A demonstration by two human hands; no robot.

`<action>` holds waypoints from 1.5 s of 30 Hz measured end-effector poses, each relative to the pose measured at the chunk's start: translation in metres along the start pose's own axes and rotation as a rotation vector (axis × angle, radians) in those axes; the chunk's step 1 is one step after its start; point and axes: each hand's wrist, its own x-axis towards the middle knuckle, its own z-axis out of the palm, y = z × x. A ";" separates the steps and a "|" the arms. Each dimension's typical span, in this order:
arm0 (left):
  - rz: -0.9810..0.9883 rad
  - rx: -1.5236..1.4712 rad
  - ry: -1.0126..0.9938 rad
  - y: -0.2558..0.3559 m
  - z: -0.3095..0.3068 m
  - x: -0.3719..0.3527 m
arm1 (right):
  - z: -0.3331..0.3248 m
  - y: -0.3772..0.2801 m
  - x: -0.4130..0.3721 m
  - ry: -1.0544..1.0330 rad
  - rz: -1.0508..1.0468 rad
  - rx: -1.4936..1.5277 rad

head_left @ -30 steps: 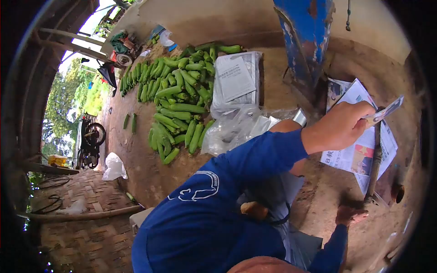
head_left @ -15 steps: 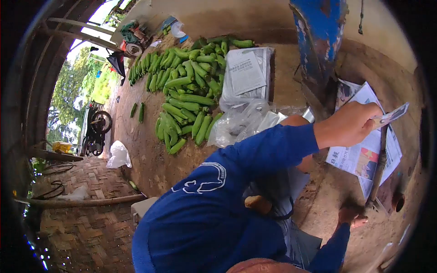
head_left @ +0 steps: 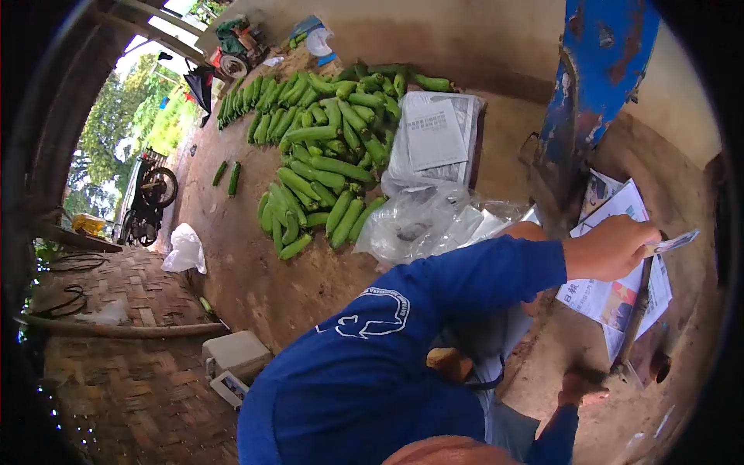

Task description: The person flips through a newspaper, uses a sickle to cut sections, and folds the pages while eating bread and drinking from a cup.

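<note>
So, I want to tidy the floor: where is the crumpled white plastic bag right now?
In the head view the white bag lies toward the left, between the motorbike above it and the woven mat below.

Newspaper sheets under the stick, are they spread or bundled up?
Spread: the newspaper sheets overlap loosely on the ground, print showing beneath the stick.

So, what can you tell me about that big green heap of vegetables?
The heap of green vegetables is many long, thick, rounded pieces, mid to dark green, some with paler ends; they look whole and firm. They lie on the brown floor, overlapping at different angles in the middle and more evenly lined up at one end. One side runs against the paper stack, and a clear plastic bag lies by a corner. No hand touches them. I cannot tell the exact kind.
</note>
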 end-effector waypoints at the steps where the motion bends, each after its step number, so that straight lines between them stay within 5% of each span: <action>1: 0.026 -0.015 0.022 0.000 0.002 0.000 | -0.001 0.002 -0.002 -0.017 -0.014 -0.003; 6: -0.023 -0.044 -0.019 0.007 -0.001 -0.003 | -0.007 0.020 -0.001 -0.186 -0.102 -0.052; 12: 0.024 -0.065 0.007 0.001 0.011 -0.006 | -0.029 0.080 0.008 -0.712 -0.310 -0.213; 14: 0.038 -0.090 0.002 0.000 0.016 -0.008 | -0.046 0.098 0.007 -0.814 -0.543 -0.252; 18: 0.027 -0.082 -0.063 0.005 0.013 -0.012 | -0.139 0.070 -0.002 -0.581 -1.130 -0.218; 21: 0.037 -0.060 -0.033 0.004 0.020 -0.014 | -0.256 0.004 -0.039 -0.855 -0.386 0.434; 25: 0.014 0.005 -0.073 0.009 0.027 -0.017 | -0.349 -0.056 -0.054 -0.664 -0.509 0.711; 30: -0.033 0.059 -0.198 0.021 0.057 -0.026 | -0.385 -0.096 -0.043 -0.469 -0.490 1.116; 38: -0.016 -0.053 -0.288 0.029 0.110 -0.049 | -0.344 -0.076 -0.019 -0.539 -0.238 1.622; 43: -0.134 -0.211 -0.381 0.045 0.109 -0.045 | -0.324 -0.045 0.006 -0.554 -0.187 1.702; 45: -0.061 -0.240 -0.277 0.033 0.123 -0.044 | -0.318 -0.032 0.013 -0.595 -0.185 1.738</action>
